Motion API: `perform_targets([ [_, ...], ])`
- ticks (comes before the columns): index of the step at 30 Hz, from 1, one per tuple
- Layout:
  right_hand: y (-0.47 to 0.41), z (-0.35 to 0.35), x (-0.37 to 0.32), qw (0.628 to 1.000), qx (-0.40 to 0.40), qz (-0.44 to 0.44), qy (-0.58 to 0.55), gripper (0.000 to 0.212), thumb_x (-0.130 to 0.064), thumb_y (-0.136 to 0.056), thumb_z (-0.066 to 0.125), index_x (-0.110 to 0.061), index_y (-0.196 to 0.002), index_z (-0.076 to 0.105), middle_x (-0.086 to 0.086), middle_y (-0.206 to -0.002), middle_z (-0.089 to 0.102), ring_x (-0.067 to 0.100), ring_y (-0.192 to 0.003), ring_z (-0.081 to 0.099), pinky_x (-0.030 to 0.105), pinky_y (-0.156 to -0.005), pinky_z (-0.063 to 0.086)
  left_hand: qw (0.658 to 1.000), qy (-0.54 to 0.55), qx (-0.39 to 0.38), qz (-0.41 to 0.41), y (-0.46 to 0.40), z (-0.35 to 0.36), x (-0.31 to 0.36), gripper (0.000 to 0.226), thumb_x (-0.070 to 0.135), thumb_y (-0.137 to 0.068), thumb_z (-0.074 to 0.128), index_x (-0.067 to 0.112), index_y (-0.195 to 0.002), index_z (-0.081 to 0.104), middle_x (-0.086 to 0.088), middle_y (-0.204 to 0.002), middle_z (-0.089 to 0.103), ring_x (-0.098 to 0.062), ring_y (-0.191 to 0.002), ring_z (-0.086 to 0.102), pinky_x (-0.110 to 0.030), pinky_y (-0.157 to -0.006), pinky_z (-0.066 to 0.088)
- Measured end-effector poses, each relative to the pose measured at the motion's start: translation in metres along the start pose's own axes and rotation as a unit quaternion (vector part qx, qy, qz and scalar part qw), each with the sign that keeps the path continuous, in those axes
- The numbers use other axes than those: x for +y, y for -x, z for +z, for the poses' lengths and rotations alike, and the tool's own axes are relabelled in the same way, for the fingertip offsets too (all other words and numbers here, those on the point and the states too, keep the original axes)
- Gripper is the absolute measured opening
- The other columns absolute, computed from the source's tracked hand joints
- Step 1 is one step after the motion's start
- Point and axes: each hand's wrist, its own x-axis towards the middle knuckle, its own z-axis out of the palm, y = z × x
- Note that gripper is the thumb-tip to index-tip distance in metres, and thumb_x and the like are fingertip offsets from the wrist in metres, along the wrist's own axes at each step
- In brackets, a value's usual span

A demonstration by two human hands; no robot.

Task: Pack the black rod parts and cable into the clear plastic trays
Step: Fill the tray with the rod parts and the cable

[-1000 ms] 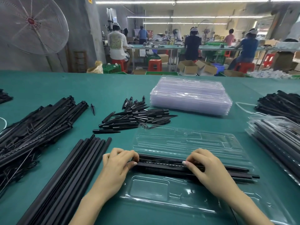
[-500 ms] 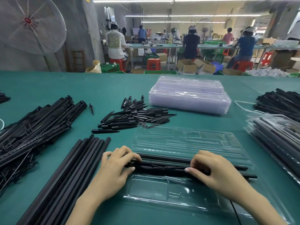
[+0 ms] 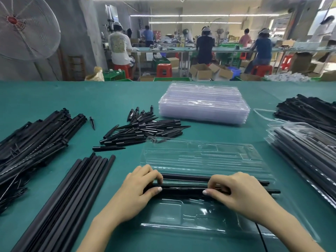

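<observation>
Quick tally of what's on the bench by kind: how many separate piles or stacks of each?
Black rod and part piles: left tangle, tubes, spikes, far right: 4
Empty tray stacks: 1
Packed tray stacks: 1
Open tray: 1
Total: 7

Bright, even light from ceiling tube lamps far beyond the hands. Soft, faint shadows under both hands. White glare on clear tray just below them. Wide-angle bowing at frame edges; distant workers slightly soft, blown-out window upper right.
</observation>
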Motion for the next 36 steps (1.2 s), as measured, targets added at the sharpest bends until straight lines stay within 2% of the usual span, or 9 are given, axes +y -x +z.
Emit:
perform_targets([
  [7, 0.003, -0.011, 0.017, 0.998, -0.032, 0.007, -0.044, 0.031, -0.057, -0.083, 0.058, -0.032, -0.066, 0.052, -0.011, -0.053, 0.051, 0.002, -0.057, 0.048, 0.017, -0.054, 0.033, 0.997, 0.021, 0.064, -0.023, 0.0, 0.003, 0.005, 0.008, 0.037, -0.095, 0.05, 0.035, -0.09, 0.044, 0.021, -0.092, 0.048, 0.002, -0.095, 0.039, -0.028, -0.084, 0.033],
  [11, 0.006, -0.026, 0.038, 0.976, -0.089, 0.043, -0.194, 0.029, -0.04, -0.085, 0.067, -0.019, -0.066, 0.062, -0.002, -0.06, 0.065, 0.003, -0.052, 0.056, 0.021, -0.054, 0.042, 0.993, 0.074, 0.08, -0.036, 0.002, -0.002, 0.006, 0.008, 0.04, -0.086, 0.046, 0.034, -0.091, 0.046, 0.028, -0.1, 0.048, 0.003, -0.098, 0.039, -0.028, -0.088, 0.033],
  [13, 0.01, -0.03, 0.044, 0.926, -0.142, 0.09, -0.338, 0.029, -0.034, -0.091, 0.06, -0.011, -0.075, 0.057, 0.009, -0.064, 0.068, 0.016, -0.056, 0.066, 0.023, -0.051, 0.047, 0.993, 0.085, 0.071, -0.034, 0.002, 0.0, 0.007, 0.01, 0.039, -0.085, 0.047, 0.035, -0.094, 0.046, 0.031, -0.105, 0.046, 0.004, -0.102, 0.039, -0.026, -0.091, 0.031],
  [15, 0.012, -0.03, 0.045, 0.835, -0.183, 0.153, -0.496, 0.029, -0.032, -0.092, 0.053, -0.006, -0.082, 0.047, 0.017, -0.064, 0.063, 0.03, -0.053, 0.066, 0.024, -0.043, 0.047, 0.993, 0.09, 0.061, -0.035, 0.002, 0.001, 0.01, 0.019, 0.036, -0.084, 0.049, 0.044, -0.1, 0.041, 0.031, -0.107, 0.045, 0.004, -0.104, 0.04, -0.018, -0.094, 0.025],
  [18, 0.011, -0.031, 0.048, 0.74, -0.144, 0.215, -0.62, 0.03, -0.034, -0.082, 0.055, -0.005, -0.089, 0.049, 0.008, -0.049, 0.041, 0.018, -0.031, 0.045, 0.017, -0.031, 0.035, 0.997, 0.049, 0.055, -0.009, 0.003, 0.001, 0.01, 0.036, 0.02, -0.08, 0.052, 0.046, -0.101, 0.041, 0.025, -0.108, 0.049, 0.001, -0.107, 0.041, -0.016, -0.094, 0.019],
  [22, 0.007, -0.032, 0.052, 0.79, -0.094, 0.215, -0.566, 0.038, -0.038, -0.077, 0.063, -0.006, -0.097, 0.06, -0.004, -0.052, 0.026, 0.006, -0.037, 0.017, 0.012, -0.034, 0.018, 0.998, -0.007, 0.066, 0.007, 0.004, 0.001, 0.007, 0.052, 0.0, -0.068, 0.047, 0.044, -0.096, 0.04, 0.028, -0.11, 0.047, 0.002, -0.111, 0.037, -0.017, -0.094, 0.017],
  [29, 0.014, -0.038, 0.062, 0.891, -0.107, 0.144, -0.418, 0.02, -0.025, -0.077, 0.075, -0.013, -0.092, 0.071, 0.002, -0.06, 0.051, 0.009, -0.051, 0.041, 0.015, -0.049, 0.035, 0.994, -0.048, 0.095, -0.016, 0.003, 0.006, 0.007, 0.06, -0.013, -0.07, 0.06, 0.041, -0.086, 0.039, 0.024, -0.105, 0.04, 0.002, -0.099, 0.034, -0.022, -0.088, 0.023],
  [33, 0.024, -0.046, 0.068, 0.867, -0.178, 0.141, -0.445, 0.022, -0.028, -0.083, 0.067, -0.008, -0.094, 0.069, 0.0, -0.072, 0.066, 0.013, -0.063, 0.061, 0.03, -0.064, 0.055, 0.989, -0.034, 0.141, -0.038, 0.004, 0.007, 0.011, 0.064, -0.017, -0.067, 0.059, 0.041, -0.086, 0.038, 0.022, -0.1, 0.037, -0.002, -0.095, 0.034, -0.033, -0.08, 0.025],
  [36, 0.024, -0.05, 0.068, 0.865, -0.14, 0.134, -0.463, 0.024, -0.035, -0.083, 0.06, -0.015, -0.095, 0.064, -0.013, -0.061, 0.058, 0.009, -0.049, 0.052, 0.022, -0.044, 0.045, 0.984, -0.027, 0.166, -0.052, 0.002, 0.01, 0.013, 0.066, -0.019, -0.068, 0.057, 0.04, -0.089, 0.037, 0.021, -0.099, 0.036, -0.004, -0.095, 0.036, -0.032, -0.081, 0.024],
])
